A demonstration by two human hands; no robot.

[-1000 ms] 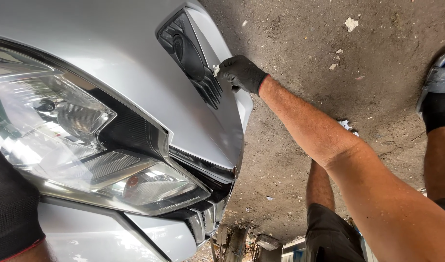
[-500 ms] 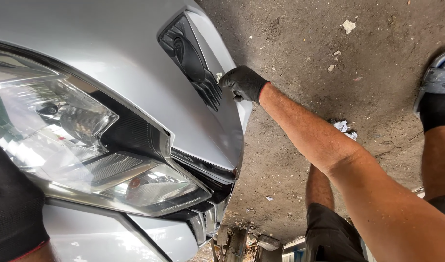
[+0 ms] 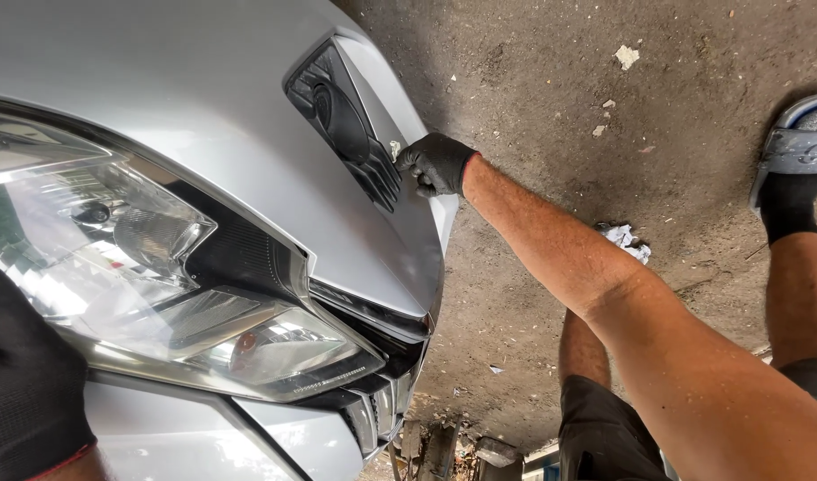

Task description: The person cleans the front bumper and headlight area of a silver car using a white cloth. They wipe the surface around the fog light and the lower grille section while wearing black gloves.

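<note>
My right hand [image 3: 435,163], in a black glove, pinches a small pale scrap [image 3: 394,148] against the edge of the black fog-lamp trim [image 3: 342,125] on a silver car bumper [image 3: 186,80]. My left hand [image 3: 25,383], also gloved in black, rests flat on the lower left of the clear headlight [image 3: 150,258] and the silver panel beside it. Its fingers are partly cut off by the frame edge.
Rough concrete ground [image 3: 560,80] lies beyond the bumper, dotted with paper scraps, including a crumpled white wad [image 3: 624,239]. My legs in dark shorts and a foot in a grey sandal over a black sock [image 3: 796,169] are at the right.
My left hand has slid further up into view over the headlight corner. My right hand stays at the trim edge, shifting slightly with the view.
</note>
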